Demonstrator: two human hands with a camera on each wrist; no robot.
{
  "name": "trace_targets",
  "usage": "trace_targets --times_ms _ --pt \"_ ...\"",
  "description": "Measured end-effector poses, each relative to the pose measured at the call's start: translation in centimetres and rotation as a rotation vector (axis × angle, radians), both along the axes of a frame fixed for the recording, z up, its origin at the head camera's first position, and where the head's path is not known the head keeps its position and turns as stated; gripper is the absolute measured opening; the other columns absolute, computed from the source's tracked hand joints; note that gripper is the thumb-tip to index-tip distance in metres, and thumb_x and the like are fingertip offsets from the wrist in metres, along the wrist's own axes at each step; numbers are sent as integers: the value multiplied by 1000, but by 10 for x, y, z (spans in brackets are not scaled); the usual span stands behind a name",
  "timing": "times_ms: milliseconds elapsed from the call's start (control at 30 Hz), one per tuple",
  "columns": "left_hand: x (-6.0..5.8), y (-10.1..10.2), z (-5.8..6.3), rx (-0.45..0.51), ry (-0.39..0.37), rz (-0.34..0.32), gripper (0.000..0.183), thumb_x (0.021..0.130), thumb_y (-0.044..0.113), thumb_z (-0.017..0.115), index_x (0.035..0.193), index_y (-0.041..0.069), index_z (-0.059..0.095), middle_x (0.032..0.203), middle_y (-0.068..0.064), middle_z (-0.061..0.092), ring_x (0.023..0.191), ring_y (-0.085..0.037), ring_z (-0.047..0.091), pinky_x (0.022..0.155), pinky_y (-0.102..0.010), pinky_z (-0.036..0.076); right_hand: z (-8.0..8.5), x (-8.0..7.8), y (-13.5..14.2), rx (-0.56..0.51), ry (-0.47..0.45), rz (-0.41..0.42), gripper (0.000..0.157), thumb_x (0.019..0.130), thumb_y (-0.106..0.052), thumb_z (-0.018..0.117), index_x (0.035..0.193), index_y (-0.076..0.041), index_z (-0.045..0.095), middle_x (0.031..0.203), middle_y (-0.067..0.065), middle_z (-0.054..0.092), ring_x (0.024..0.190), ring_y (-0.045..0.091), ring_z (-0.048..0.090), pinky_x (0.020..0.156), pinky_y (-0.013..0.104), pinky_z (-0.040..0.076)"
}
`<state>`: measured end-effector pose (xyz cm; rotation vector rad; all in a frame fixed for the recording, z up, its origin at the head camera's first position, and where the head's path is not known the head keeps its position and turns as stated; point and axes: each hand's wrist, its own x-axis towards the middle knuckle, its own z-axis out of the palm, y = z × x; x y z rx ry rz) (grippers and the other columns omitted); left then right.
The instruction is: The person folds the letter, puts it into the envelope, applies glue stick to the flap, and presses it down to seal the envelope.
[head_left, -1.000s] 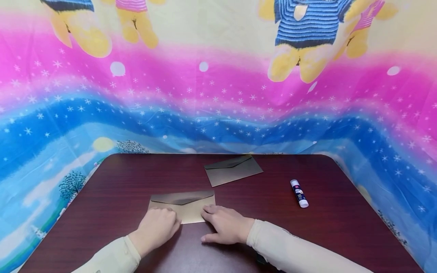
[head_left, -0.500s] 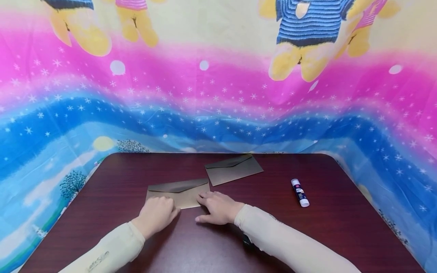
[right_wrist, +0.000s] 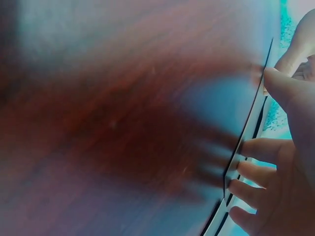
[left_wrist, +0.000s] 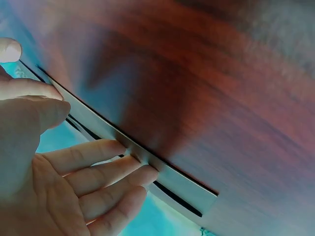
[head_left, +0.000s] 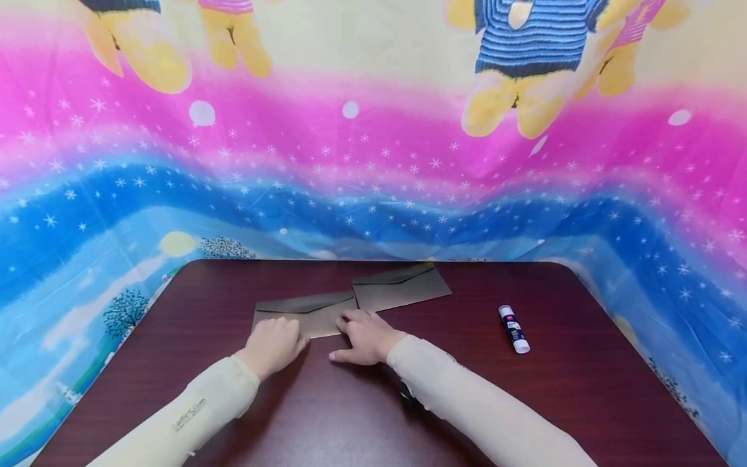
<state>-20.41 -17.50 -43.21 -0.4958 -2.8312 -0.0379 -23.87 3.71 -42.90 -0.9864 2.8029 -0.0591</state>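
Observation:
A brown-gold envelope lies flat on the table, its pointed flap on the far side. My left hand rests on its left part; in the left wrist view the extended fingertips press on the envelope. On the right part lie the fingertips of my right hand, its thumb spread towards me. The right wrist view shows these fingers reaching the envelope's surface, not curled round it. A second envelope of the same kind lies tilted just behind, beside the first one's right end.
A glue stick with white ends and a dark label lies at the right. The dark red-brown table has a rounded far edge. Behind it hangs a colourful cloth with snowflakes and bear figures.
Both hands have slid the near envelope away from me across the table, towards the second envelope. The second envelope and the glue stick have stayed in place.

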Motion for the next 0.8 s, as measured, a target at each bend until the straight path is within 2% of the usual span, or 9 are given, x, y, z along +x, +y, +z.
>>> trace_targets --times_ms 200,400,567,800 --pt "-15 -2 -1 1 -126 40 42 92 28 70 57 14 50 52 -3 53 52 -22 59 51 -44 52 -3 -8 -4 11 15 -39 82 93 -65 56 153 -12 44 159 9 41 149 23 37 123 44 30" --pt "-30 -4 1 -2 -219 88 35 94 31 68 67 10 60 70 -10 66 68 -28 68 60 -48 55 -3 -15 -10 29 -27 -94 87 93 -70 50 158 -14 34 166 6 33 154 24 31 125 46 25" --pt "-40 -5 3 -1 -266 119 32 95 33 68 78 6 67 84 -13 68 78 -33 69 66 -51 57 -3 -22 -13 32 -50 -125 88 94 -72 47 159 -16 31 167 5 29 155 25 28 125 49 23" --pt "-53 -3 4 -9 -322 148 35 98 35 65 98 1 73 98 -17 67 92 -37 66 78 -54 57 -13 -37 -12 26 -91 -160 87 94 -73 44 162 -21 25 170 4 20 158 24 20 127 52 16"
